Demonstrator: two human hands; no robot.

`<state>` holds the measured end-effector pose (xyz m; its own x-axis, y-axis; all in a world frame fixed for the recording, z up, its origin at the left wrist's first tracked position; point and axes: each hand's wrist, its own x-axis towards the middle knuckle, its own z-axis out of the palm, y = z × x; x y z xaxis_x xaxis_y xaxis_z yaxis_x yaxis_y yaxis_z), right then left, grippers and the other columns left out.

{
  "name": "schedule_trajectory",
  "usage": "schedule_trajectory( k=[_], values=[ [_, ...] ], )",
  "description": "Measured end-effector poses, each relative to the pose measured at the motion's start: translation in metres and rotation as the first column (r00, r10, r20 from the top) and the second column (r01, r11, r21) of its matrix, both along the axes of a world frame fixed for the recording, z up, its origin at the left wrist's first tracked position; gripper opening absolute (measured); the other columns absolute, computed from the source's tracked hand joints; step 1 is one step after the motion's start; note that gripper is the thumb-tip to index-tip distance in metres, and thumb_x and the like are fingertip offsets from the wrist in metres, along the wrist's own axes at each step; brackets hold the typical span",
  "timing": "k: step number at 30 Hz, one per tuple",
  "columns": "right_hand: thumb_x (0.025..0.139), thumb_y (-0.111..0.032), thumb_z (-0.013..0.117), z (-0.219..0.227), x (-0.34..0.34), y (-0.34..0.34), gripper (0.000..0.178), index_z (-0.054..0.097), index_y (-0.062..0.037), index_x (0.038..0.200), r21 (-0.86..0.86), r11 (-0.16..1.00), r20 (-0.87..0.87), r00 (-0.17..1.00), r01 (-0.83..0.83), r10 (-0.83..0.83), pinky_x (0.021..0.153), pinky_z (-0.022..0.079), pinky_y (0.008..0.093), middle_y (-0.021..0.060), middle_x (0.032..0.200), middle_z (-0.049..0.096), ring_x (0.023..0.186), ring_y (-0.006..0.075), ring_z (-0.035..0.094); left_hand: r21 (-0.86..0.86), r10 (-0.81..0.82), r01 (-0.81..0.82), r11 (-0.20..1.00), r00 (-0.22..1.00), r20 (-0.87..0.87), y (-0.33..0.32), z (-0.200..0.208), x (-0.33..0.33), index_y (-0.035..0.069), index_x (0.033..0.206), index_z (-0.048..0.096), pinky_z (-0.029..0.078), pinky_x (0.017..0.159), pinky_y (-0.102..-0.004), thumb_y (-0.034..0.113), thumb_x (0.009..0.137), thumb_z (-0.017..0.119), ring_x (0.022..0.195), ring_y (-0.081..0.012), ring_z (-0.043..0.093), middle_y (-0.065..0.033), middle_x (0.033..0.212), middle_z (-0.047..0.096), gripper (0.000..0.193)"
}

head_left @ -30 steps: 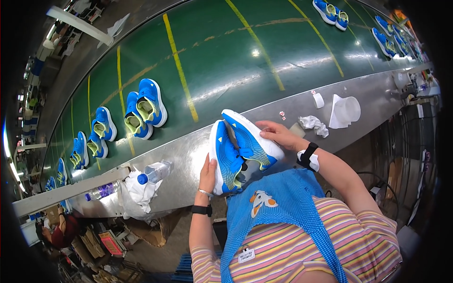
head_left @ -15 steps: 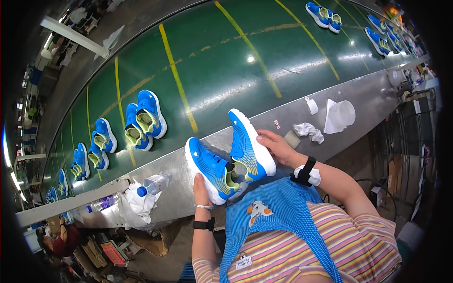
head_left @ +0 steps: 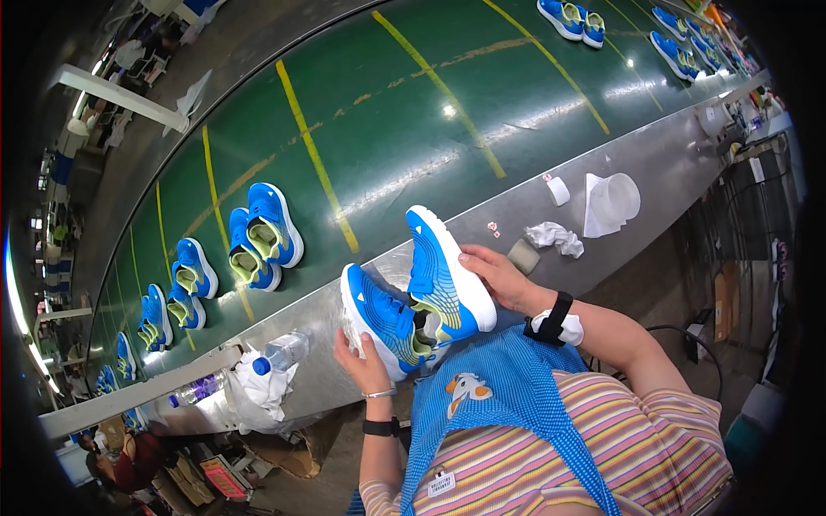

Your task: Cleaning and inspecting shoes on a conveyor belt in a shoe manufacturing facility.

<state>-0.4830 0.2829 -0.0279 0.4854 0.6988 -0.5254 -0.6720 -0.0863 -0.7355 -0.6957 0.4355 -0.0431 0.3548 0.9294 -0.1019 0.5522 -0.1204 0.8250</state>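
Two blue sneakers with white soles and yellow-green linings are in front of me at the metal ledge. My right hand (head_left: 499,277) grips the right sneaker (head_left: 440,279) by its white sole, holding it tilted on its side with the toe pointing away. The left sneaker (head_left: 379,314) leans beside it, heel toward my apron, and the two meet near their heels. My left hand (head_left: 363,365) is at the outer sole of the left sneaker, its fingers apart; whether they touch the sole is hard to see.
Beyond the ledge (head_left: 551,245) runs a green conveyor (head_left: 387,129) with yellow lines. More blue sneaker pairs (head_left: 265,236) stand on it at left and far right. On the ledge lie crumpled paper (head_left: 555,238), a beige block (head_left: 523,255), a tape roll (head_left: 557,191) and a bottle (head_left: 282,351).
The fingers of my left hand have come off the left sneaker's sole and spread. The right sneaker has turned a little more onto its side. Sneakers on the conveyor have shifted slightly in view.
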Motion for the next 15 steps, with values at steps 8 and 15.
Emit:
schedule_trajectory(
  k=[8, 15],
  values=[
    [0.087, -0.029, 0.047, 0.005, 0.001, 0.002, 0.041, 0.045, 0.0006, 0.116, 0.163, 0.986, -0.098, 0.995, 0.044, -0.029, 0.074, 0.047, 0.0285, 0.0104, 0.1, 0.057, 0.087, 0.015, 0.057, 0.356, -0.236, 0.344, 0.869, 0.92, -0.314, -0.039, 0.026, 0.011, -0.002, 0.126, 0.028, 0.031, 0.092, -0.0429, 0.021, 0.064, 0.071, 0.113, -0.0374, 0.033, -0.0221, 0.119, 0.034, 0.08],
    [0.089, -0.029, 0.04, 0.006, 0.004, -0.005, 0.038, 0.046, -0.0011, 0.115, 0.29, 0.956, -0.41, 0.909, 0.056, 0.071, 0.084, 0.047, 0.0338, 0.0127, 0.108, 0.057, 0.094, 0.0209, 0.058, 0.077, -0.094, 0.085, 0.993, 0.989, 0.112, -0.013, -0.026, -0.022, -0.003, 0.13, 0.021, 0.031, 0.094, -0.0389, 0.012, 0.067, 0.06, 0.111, -0.0331, 0.039, -0.0231, 0.122, 0.034, 0.076]
  ],
)
